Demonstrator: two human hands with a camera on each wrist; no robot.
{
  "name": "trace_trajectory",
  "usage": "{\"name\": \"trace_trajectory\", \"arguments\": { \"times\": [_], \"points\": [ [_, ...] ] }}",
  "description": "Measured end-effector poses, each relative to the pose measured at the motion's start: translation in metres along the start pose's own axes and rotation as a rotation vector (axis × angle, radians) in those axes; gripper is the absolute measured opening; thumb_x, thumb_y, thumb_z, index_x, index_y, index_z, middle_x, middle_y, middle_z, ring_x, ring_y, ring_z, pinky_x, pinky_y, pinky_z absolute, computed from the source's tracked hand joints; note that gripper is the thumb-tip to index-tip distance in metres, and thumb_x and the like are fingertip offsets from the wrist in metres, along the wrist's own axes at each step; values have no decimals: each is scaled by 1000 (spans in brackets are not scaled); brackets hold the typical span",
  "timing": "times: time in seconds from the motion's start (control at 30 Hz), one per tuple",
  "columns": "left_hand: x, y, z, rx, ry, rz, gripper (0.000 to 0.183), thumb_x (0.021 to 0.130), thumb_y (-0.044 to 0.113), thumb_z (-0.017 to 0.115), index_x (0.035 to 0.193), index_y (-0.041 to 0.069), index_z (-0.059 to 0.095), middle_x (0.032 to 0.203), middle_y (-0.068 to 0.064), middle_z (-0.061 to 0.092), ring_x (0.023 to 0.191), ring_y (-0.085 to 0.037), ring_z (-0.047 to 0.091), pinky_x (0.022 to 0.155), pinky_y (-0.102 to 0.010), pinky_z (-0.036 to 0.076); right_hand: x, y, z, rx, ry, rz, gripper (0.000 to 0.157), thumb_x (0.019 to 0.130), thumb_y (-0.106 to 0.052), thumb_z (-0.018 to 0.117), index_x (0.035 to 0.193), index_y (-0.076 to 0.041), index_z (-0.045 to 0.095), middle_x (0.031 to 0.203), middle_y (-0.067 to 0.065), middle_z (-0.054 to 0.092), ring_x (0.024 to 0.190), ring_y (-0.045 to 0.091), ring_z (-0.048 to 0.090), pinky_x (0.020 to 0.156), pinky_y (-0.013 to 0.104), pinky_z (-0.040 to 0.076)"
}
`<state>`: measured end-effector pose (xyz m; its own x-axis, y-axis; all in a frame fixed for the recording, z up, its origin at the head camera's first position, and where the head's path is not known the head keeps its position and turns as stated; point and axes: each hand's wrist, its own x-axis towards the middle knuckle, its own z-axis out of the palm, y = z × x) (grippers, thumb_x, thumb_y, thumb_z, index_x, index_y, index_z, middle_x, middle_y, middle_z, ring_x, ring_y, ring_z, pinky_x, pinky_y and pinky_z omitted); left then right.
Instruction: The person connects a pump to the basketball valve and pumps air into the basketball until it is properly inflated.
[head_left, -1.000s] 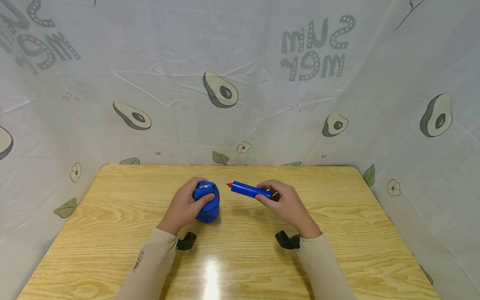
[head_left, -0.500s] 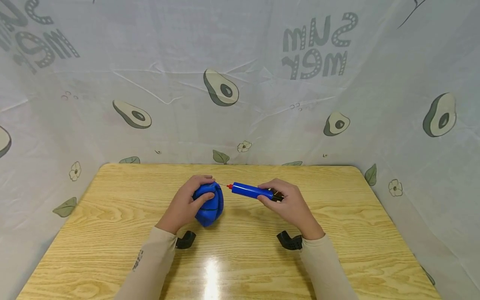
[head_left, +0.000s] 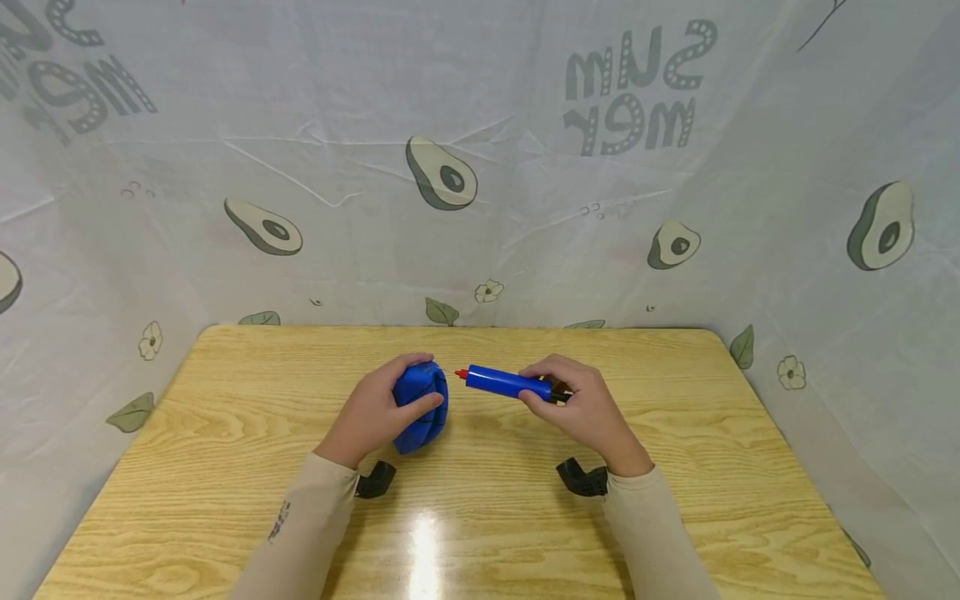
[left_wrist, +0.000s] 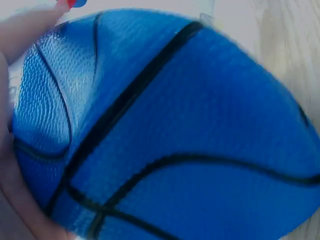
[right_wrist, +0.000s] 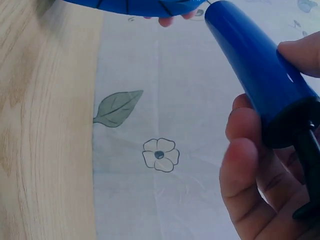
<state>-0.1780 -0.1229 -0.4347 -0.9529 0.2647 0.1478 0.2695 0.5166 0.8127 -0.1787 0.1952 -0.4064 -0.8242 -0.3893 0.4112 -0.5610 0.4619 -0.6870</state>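
In the head view, my left hand (head_left: 367, 421) grips a limp, folded blue basketball (head_left: 422, 421) with black seam lines, its thumb across the near side. Sunken, pebbled panels of the ball (left_wrist: 200, 115) fill the left wrist view. My right hand (head_left: 581, 408) holds a blue hand pump (head_left: 501, 382) by the rear of its barrel, fingers and thumb on opposite sides. A thin needle (head_left: 448, 371) runs from the pump's red tip (head_left: 461, 374) to the ball's upper edge; whether it is inserted is too small to tell. The black plunger rod (right_wrist: 306, 150) shows behind the barrel.
Both hands are above a wood-grain table (head_left: 495, 517). A pale curtain (head_left: 337, 183) printed with avocados and leaves hangs behind and at both sides. Black wrist mounts (head_left: 581, 479) jut inward from both forearms.
The ball has turned and looks less crumpled in the left hand. Right hand and pump have shifted slightly rightward, and the needle between red tip and ball has come into sight.
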Motion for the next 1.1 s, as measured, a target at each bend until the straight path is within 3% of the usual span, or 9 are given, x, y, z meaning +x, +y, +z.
{"name": "trace_trajectory", "arguments": {
  "times": [0.27,0.77,1.1],
  "points": [
    [1,-3,2,53,64,31,46,104,40,63,147,24,57,142,-8,62,128,-35,61,100,-61,53,0,-3,1,34,-39,4,20,92,-15,81,111,-17,76,103,-3,71,75,17,60,61,27,53],
    [1,-6,-2,130,17,83,53,110,47,48,150,15,54,143,-9,62,130,-32,60,108,-56,49,3,-2,11,-11,-50,-12,21,92,-16,81,112,-17,76,103,-5,70,77,12,60,61,27,54],
    [0,-5,-2,144,-5,79,59,107,54,50,152,17,52,146,-9,61,131,-34,59,107,-57,49,3,-4,14,-25,-57,-18,21,93,-17,80,114,-17,76,104,-5,70,77,12,60,60,26,53]
  ]
}}
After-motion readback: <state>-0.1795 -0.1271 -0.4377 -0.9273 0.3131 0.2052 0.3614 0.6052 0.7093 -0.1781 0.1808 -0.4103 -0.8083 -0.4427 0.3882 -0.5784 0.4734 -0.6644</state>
